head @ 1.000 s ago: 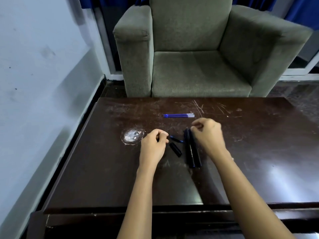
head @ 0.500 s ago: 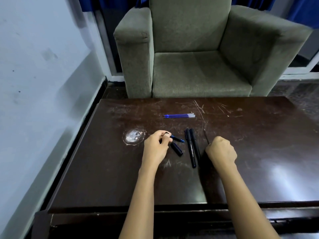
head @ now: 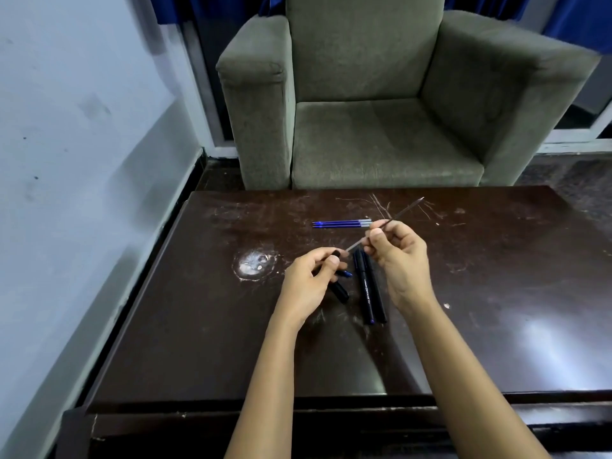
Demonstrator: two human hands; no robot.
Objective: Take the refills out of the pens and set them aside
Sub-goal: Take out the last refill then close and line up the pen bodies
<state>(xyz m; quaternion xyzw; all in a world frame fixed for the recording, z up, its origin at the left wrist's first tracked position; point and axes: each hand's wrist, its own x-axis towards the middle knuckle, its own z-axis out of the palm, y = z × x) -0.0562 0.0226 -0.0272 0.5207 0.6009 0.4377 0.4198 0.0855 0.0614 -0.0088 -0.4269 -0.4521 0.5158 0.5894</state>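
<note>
**While Pinched in Both Hands, Thin Refill Slanted Above Table**

Right hand (head: pixel 399 260) pinching refill (head: pixel 395 218) mid-length; left hand (head: pixel 309 283) closed on small dark piece (head: pixel 336 254) at its lower end. Two pens (head: pixel 369 289) flat on table (head: pixel 198 309) below; blue refills (head: pixel 341 223) lying beyond.

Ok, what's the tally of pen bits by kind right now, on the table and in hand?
Whole black pens on the table: 2
Blue refills set aside: 3 (lying tight together, best reading)
Thin refill in the right hand: 1
Black pen piece in the left hand: 1
Loose black piece: 1
Loose blue piece: 1
Total: 9
</note>
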